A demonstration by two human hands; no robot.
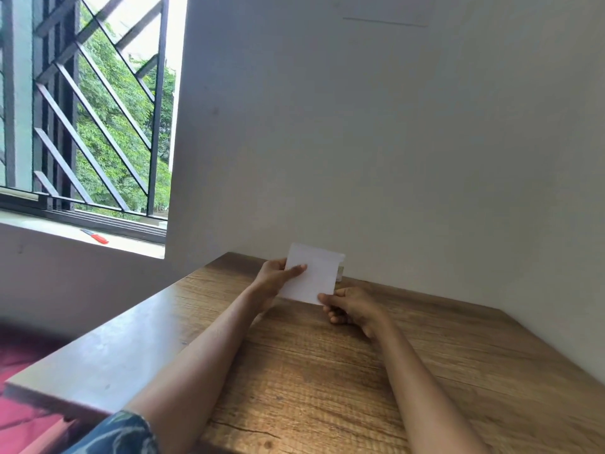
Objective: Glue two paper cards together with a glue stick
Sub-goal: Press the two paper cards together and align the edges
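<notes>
White paper card (312, 273) held up by both hands above the far end of the wooden table (327, 371).

The left hand (273, 281) pinches the card's left edge, thumb (296, 269) lying flat across its near face and the other fingers hidden behind it. The right hand (348, 306) grips the lower right corner between thumb tip and curled fingers. The card stands tilted, lifted off the wood, close to the table's far edge where it meets the wall (376, 142); whether it is one sheet or two laid together cannot be told. A small pale object (340, 271) peeks out behind the card's right edge, too hidden to identify. A red-handled tool (95, 236) lies on the windowsill (49, 224) at left.
</notes>
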